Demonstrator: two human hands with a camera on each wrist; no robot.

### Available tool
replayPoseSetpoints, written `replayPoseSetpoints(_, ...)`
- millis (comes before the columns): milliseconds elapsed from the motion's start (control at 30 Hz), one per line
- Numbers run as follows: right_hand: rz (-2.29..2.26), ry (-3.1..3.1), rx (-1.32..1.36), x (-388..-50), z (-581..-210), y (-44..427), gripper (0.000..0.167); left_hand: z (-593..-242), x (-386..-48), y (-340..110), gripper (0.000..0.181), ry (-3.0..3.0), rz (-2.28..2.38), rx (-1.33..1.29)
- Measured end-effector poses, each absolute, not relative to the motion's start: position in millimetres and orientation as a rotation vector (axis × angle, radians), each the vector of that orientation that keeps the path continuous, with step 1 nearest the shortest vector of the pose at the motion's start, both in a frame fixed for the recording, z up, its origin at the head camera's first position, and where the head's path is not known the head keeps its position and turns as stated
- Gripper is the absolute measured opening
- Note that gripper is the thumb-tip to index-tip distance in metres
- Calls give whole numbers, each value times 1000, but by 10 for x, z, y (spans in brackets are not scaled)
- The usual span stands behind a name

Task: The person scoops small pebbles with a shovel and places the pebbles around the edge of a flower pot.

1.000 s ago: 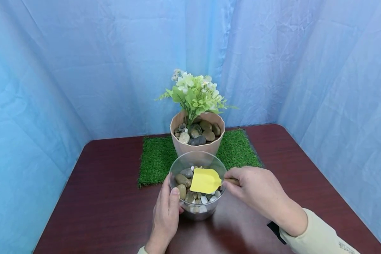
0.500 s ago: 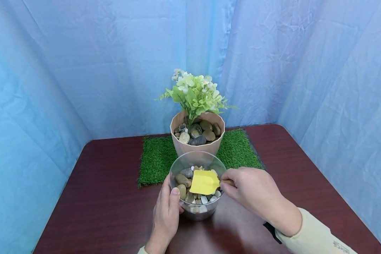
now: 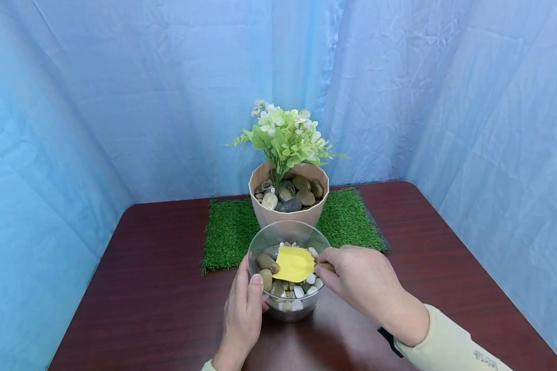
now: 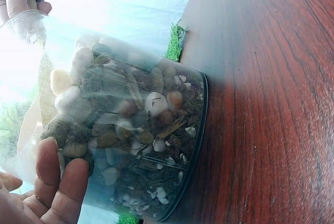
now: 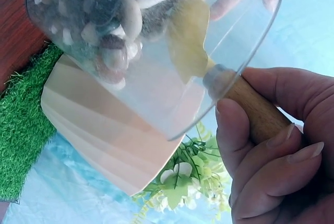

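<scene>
By the right hand (image 3: 359, 282), back upward, a yellow trowel (image 3: 294, 264) is gripped by its wooden handle (image 5: 258, 106), blade over pebbles (image 3: 298, 291) in the clear container (image 3: 291, 315) cupped by the left hand (image 3: 241, 315). Beyond both, a flowerpot (image 3: 288, 219) is set on artificial turf (image 3: 229, 237).

yellow scoop (image 3: 294, 264): shifted left; right hand (image 3: 367, 283): shifted left

In the head view the right hand (image 3: 366, 283) hides most of the wooden handle (image 3: 327, 266), print on the pale sleeve (image 3: 443, 337) blurs past reading, and the clear container (image 3: 291, 313) covers the foot of the flowerpot (image 3: 289, 218). The left wrist view's edge crops the left hand (image 4: 52, 195) (fingers and some palm show).
</scene>
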State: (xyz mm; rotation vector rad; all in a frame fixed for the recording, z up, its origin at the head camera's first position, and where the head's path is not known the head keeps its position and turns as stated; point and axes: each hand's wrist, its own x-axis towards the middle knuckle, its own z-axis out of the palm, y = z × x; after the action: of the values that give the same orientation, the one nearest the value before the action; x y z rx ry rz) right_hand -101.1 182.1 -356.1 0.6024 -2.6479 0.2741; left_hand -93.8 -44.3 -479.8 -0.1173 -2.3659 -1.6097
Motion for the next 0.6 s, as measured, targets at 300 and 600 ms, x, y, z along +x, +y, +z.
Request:
replayPoseSetpoints(300,265,-2610,598,-1008,-3574,1796,20,-4786,-936,-443,53,-2373,-1617,-106)
replayPoseSetpoints(600,277,-2627,573,-1034,-3584,1770,22,-4784,-932,-445,53,-2383,-1619,-103)
